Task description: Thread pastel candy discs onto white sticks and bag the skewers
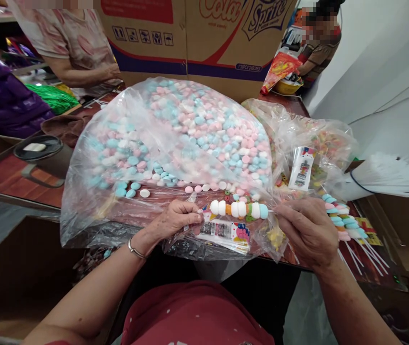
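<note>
My right hand [308, 235] pinches the white stick of a candy skewer [240, 209], held level above the table edge. White, orange, green and pale blue sweets are threaded along it. My left hand [179, 219] is closed at the skewer's far end, beside printed plastic wrappers [224, 234]; its fingertips hide what they grip. Behind both hands, a large clear bag [143, 124] spreads open, full of pink, blue and white candies [208, 112]. Several finished skewers [348, 220] lie beyond my right hand.
A bundle of white sticks [387, 177] lies at the right. Behind it are a bag of gummy rings [326, 143] and a printed packet [302, 167]. A lidded mug [46, 158] stands left. A tall carton [190, 43] blocks the back; two people work beyond.
</note>
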### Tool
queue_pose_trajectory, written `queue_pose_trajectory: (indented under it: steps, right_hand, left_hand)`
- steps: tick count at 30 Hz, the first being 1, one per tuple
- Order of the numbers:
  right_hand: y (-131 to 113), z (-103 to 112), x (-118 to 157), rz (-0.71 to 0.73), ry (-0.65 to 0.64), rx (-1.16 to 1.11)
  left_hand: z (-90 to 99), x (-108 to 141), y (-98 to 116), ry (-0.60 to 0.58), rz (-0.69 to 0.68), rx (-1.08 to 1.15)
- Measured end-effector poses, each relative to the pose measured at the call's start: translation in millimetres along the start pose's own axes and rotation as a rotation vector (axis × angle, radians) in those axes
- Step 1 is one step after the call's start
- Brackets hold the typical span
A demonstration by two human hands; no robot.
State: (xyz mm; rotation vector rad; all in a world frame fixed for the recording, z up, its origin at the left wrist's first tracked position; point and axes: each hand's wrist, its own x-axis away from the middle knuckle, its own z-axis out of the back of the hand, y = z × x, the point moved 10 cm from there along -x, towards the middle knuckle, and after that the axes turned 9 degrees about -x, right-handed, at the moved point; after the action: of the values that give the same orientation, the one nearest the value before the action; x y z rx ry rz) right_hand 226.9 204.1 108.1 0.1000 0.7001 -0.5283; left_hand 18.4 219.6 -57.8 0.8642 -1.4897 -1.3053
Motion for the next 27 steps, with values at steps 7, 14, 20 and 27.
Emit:
queue_pose_trajectory:
  steps: [7, 14, 20, 27]
  right_hand:
    - [0, -1, -1, 0.06, -0.023, 0.023]
    - [6, 2, 4, 0.033, -0.016, 0.037]
    - [0, -3, 13, 0.063, -0.04, 0.054]
    - [-10, 3, 23, 0.124, -0.071, 0.102]
  left_hand:
    - [-15.7, 1, -16, -0.194, 0.104, 0.131]
    - [-19.7, 1, -17, -0.202, 0.147, 0.167]
    - [-22.3, 1, -19, -0.194, 0.22, 0.173]
    - [-16.6, -1, -21, -0.122, 0.278, 0.104]
